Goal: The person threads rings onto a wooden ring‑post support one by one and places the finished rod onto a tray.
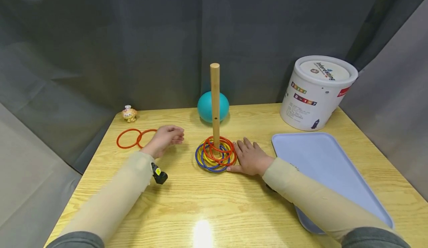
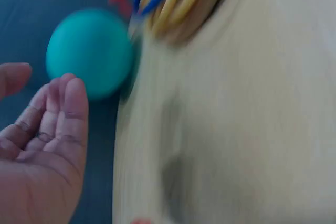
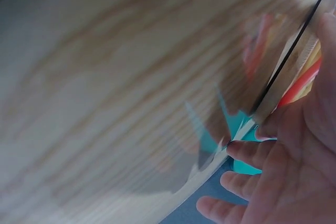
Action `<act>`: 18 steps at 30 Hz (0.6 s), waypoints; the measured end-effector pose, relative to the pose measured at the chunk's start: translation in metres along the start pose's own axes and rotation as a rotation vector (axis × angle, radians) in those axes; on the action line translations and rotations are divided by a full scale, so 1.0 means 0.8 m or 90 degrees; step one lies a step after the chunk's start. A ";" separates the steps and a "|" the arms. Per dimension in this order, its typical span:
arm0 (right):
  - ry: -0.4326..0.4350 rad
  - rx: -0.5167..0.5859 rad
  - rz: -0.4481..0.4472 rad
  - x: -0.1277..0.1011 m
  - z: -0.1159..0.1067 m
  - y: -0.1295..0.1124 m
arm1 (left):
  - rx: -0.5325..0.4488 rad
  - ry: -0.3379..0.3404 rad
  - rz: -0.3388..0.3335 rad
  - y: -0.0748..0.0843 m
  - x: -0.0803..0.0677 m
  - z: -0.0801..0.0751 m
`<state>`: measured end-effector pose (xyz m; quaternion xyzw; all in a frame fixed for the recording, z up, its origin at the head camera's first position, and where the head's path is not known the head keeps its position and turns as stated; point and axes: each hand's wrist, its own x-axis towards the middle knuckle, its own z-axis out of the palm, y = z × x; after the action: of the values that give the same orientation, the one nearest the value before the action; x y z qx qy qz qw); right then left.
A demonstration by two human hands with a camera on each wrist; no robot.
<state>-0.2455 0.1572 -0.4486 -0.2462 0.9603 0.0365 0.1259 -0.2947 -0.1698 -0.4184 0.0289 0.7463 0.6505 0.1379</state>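
Note:
A wooden peg [image 1: 215,92] stands upright on a round wooden base [image 2: 181,35]. Red, blue and yellow rings [image 1: 214,168] lie loosely stacked around its foot. My right hand [image 1: 249,159] is spread at the right side of the stack, fingertips and thumb right at the base; in the right wrist view this hand [image 3: 283,166] has its fingers extended. To the left of the peg, my left hand [image 1: 164,140] hovers with nothing in it. Its fingers are loosely bent in the left wrist view. Two overlapping red rings [image 1: 128,147] lie beside this hand, one partly hidden by it.
Behind the peg sits a teal ball [image 1: 204,107]. A small figurine [image 1: 129,113] stands at the back left. On the right are a white lidded bucket [image 1: 311,95] and a pale blue tray [image 1: 307,151], partly under my right forearm. A dark curtain [image 1: 160,47] hangs behind the table.

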 end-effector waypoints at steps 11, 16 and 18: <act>-0.013 0.009 0.005 0.000 0.001 -0.001 | -0.108 0.145 0.057 -0.010 -0.004 -0.134; -0.008 0.008 0.008 0.001 0.001 0.000 | -0.058 0.198 0.038 -0.028 -0.002 -0.166; -0.009 0.009 0.009 0.001 0.001 0.000 | -0.023 0.215 0.009 -0.038 -0.001 -0.174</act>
<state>-0.2459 0.1568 -0.4499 -0.2383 0.9613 0.0322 0.1345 -0.3236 -0.3085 -0.4318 -0.0781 0.7468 0.6604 0.0066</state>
